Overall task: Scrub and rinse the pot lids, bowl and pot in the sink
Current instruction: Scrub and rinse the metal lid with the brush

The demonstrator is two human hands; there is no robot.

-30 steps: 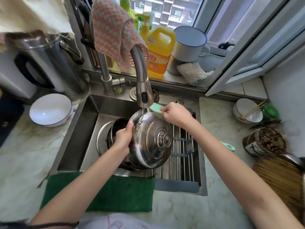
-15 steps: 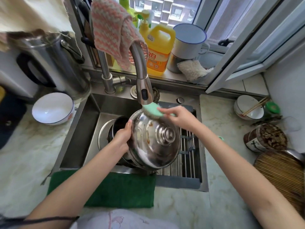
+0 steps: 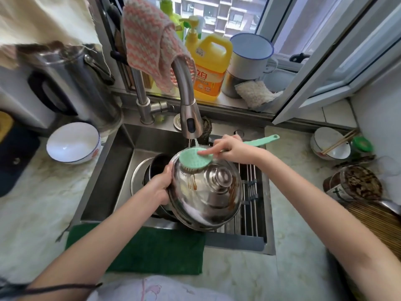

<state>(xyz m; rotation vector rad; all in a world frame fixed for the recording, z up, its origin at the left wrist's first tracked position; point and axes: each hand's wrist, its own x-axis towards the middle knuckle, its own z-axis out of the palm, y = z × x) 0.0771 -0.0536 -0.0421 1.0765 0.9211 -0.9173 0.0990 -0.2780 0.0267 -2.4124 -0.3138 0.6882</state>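
Head view: grips the left rim of the domed, shiny stainless-steel pot lid (image 3: 206, 198) with the left hand (image 3: 160, 185), fingers curled round the edge, holding it tilted, knob up, over the steel sink (image 3: 104, 181), above a dark round pot (image 3: 158, 168) and beside the ribbed metal drain rack (image 3: 249, 205). Clasps the handle of the mint-green round-headed dish brush (image 3: 195, 158) in the right hand (image 3: 232, 148), forefinger stretched flat along the brush head, bristles pressed on the lid's far edge under the thin stream from the curved steel faucet (image 3: 184, 88). Seems to show brown streaks down the dome, though glare blurs them.
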